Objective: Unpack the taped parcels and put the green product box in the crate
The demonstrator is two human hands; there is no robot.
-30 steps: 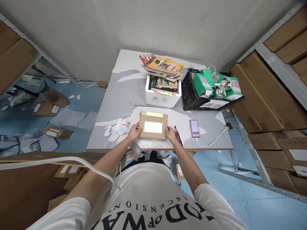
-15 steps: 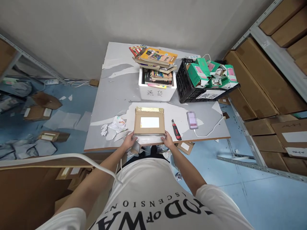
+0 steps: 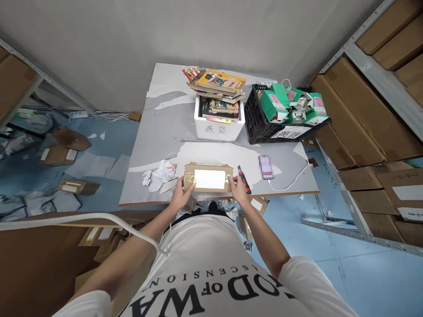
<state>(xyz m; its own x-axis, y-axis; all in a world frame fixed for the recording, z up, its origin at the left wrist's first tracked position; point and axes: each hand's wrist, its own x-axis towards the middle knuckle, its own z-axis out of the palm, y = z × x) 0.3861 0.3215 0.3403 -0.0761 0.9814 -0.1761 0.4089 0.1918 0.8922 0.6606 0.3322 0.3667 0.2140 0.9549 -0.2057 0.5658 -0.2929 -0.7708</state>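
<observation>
A brown cardboard box with a white label and shiny tape is held at the table's front edge, tilted so that its labelled face points at me. My left hand grips its left end, the thumb on the front face. On the opposite end, my right hand is closed in the same way. Just beyond the right hand lies a red and black utility knife. Crumpled white paper lies to the left of the box.
On the table stand a white foam box stacked with books and a black crate of green cartons. A phone lies at right, its white cable trailing. Shelves with cardboard boxes rise at right; a white hose crosses lower left.
The box has tipped up towards me, from lying with its broad face upward to showing a narrower labelled face. Both hands have moved up its ends. The view has shifted slightly.
</observation>
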